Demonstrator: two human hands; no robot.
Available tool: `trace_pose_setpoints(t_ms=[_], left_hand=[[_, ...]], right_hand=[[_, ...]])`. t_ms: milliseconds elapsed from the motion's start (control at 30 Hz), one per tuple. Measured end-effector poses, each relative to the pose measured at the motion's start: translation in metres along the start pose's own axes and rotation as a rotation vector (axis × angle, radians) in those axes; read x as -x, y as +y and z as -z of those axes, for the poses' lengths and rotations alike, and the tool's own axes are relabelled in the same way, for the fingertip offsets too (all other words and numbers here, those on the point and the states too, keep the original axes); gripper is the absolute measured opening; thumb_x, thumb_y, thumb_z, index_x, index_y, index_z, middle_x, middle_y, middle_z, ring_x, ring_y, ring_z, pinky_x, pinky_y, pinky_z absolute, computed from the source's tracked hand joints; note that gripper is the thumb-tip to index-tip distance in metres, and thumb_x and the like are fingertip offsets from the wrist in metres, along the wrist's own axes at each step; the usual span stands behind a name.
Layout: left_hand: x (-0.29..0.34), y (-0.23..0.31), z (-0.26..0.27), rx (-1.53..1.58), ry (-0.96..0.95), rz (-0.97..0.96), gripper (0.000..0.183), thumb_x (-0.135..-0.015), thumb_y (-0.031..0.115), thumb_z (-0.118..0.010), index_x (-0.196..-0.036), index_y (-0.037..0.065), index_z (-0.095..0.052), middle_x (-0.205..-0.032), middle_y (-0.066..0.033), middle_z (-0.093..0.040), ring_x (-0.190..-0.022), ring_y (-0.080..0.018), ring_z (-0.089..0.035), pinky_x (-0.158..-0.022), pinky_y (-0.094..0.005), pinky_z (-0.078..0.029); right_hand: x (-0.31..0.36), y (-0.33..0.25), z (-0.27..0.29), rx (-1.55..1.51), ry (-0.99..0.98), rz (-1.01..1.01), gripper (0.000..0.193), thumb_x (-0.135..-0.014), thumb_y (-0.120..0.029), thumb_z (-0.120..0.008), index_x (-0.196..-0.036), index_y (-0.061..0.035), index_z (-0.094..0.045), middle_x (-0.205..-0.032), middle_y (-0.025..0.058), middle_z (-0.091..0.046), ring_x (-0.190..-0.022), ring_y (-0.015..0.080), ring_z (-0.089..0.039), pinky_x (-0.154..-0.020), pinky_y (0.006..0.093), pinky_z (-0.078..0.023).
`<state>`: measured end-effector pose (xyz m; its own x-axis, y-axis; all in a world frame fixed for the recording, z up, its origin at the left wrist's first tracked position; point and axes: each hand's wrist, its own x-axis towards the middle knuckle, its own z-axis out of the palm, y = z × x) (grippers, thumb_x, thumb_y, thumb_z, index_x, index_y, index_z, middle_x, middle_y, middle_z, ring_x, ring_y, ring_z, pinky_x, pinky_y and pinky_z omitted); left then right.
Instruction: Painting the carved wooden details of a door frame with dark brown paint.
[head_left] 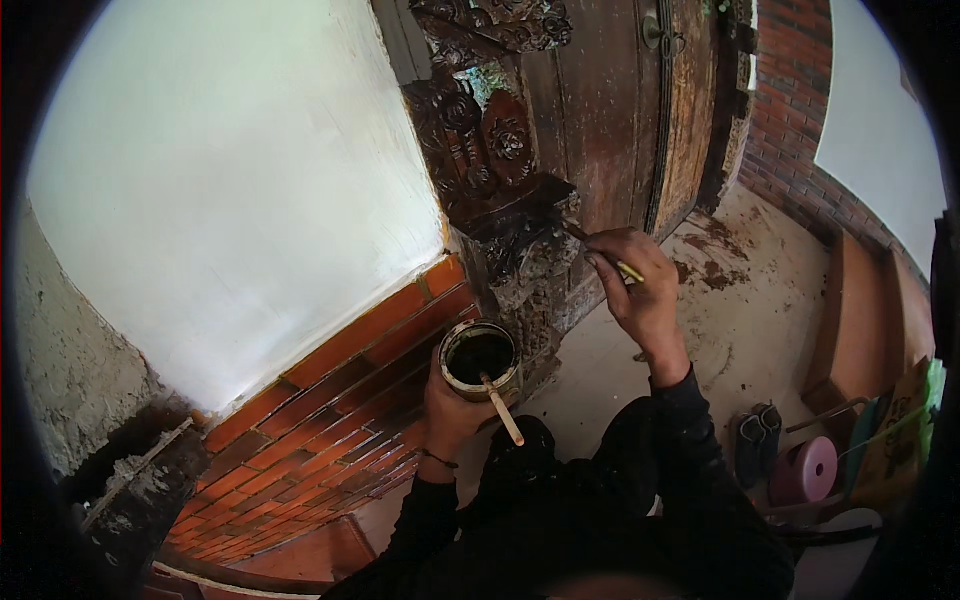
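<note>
My left hand (450, 408) is wrapped round a round can (507, 383) of dark liquid, with its open top facing up. A light wooden stick (505, 414) leans out over the can's rim. In my right hand (640, 288) is a slim paintbrush (628, 271) with a yellowish handle, pinched between thumb and fingers. Its dark tip meets the carved wooden door frame (520, 215), just below a dark ledge; the bristles are hard to make out. Above the ledge the carving looks dark and glossy; lower down it is greyer and duller.
A weathered wooden door (605, 120) with a metal ring handle (655, 35) stands beyond the frame. Left are a white wall panel (240, 200) and red brickwork (330, 400). Brown debris (715, 255) litters the floor. Dark shoes (757, 440) and a pink round object (805, 470) sit at right.
</note>
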<state>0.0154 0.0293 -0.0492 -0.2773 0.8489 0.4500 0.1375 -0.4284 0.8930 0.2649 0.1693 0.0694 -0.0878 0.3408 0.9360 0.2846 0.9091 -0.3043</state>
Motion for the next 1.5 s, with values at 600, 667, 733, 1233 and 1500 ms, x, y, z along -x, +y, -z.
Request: trace_pose_setpoints(t_ms=[600, 667, 733, 1233, 1500], left_hand=[[0.002, -0.012, -0.050, -0.148, -0.175, -0.002, 0.104, -0.061, 0.027, -0.107, -0.147, 0.002, -0.054, -0.139, -0.0167, -0.068, -0.130, -0.0286, -0.067, -0.110, -0.0428, -0.054], [0.004, -0.013, -0.057, -0.146, -0.180, -0.002, 0.104, -0.061, 0.027, -0.106, -0.147, 0.003, -0.054, -0.140, -0.0165, -0.068, -0.130, -0.0294, -0.067, -0.110, -0.0431, -0.054], [0.005, -0.010, -0.064, -0.146, -0.186, -0.014, 0.103, -0.062, 0.027, -0.106, -0.148, 0.004, -0.054, -0.141, -0.0162, -0.067, -0.130, -0.0302, -0.068, -0.110, -0.0434, -0.054], [0.001, 0.010, -0.061, -0.273, -0.140, -0.046, 0.103, -0.061, 0.034, -0.106, -0.146, 0.005, -0.055, -0.133, -0.0158, -0.071, -0.122, -0.0316, -0.072, -0.101, -0.0438, -0.059], [-0.011, 0.009, -0.061, -0.214, -0.100, -0.045, 0.098, -0.063, 0.027, -0.106, -0.142, 0.003, -0.055, -0.132, -0.0156, -0.072, -0.121, -0.0277, -0.072, -0.103, -0.0420, -0.058]], right_hand=[[0.018, -0.042, 0.079, -0.394, -0.351, -0.390, 0.010, -0.097, -0.001, -0.080, -0.106, 0.0008, -0.076, -0.096, 0.0083, -0.078, -0.084, 0.0130, -0.072, -0.074, 0.0290, -0.056], [0.019, -0.048, 0.076, -0.317, -0.462, -0.399, 0.013, -0.094, -0.004, -0.082, -0.105, -0.0007, -0.076, -0.095, 0.0098, -0.079, -0.080, 0.0184, -0.075, -0.072, 0.0322, -0.058], [0.018, -0.053, 0.069, -0.055, -0.709, -0.256, 0.016, -0.091, -0.008, -0.084, -0.104, -0.0030, -0.076, -0.094, 0.0125, -0.077, -0.081, 0.0273, -0.077, -0.071, 0.0363, -0.059], [0.038, -0.061, 0.056, -0.211, -0.533, -0.563, 0.008, -0.096, -0.002, -0.079, -0.101, 0.0010, -0.074, -0.089, 0.0094, -0.076, -0.079, 0.0145, -0.073, -0.072, 0.0288, -0.056], [0.081, -0.028, 0.049, -0.567, -0.048, -0.789, 0.012, -0.103, -0.006, -0.075, -0.109, 0.0043, -0.073, -0.090, 0.0127, -0.077, -0.070, 0.0160, -0.068, -0.065, 0.0292, -0.053]])
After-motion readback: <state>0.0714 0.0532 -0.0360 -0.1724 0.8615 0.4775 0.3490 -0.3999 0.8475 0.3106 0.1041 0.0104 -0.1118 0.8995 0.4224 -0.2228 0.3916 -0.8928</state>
